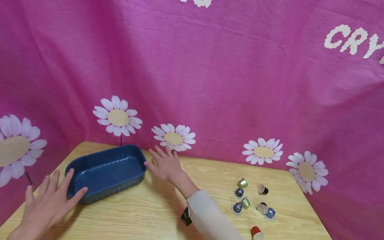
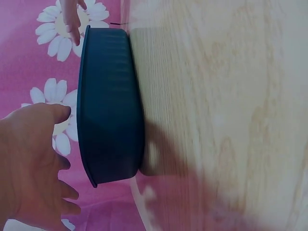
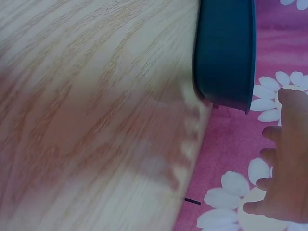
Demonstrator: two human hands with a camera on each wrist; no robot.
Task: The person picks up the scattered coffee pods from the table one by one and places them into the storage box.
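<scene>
A dark blue rectangular baking dish with ribbed sides stands on the wooden table, toward the back left. My left hand is at its left end, fingers spread and straight, thumb and forefinger over the near left corner in the head view. At the dish's right end is my right hand, fingers also spread, its thumb close by the rim. In the left wrist view, the left hand appears beside the upper rim of the dish. The right wrist view shows the right hand apart from the dish.
Several coffee capsules lie on the table's right side, among them a gold one, a purple one and a red one. A pink curtain with daisies hangs behind the wooden table.
</scene>
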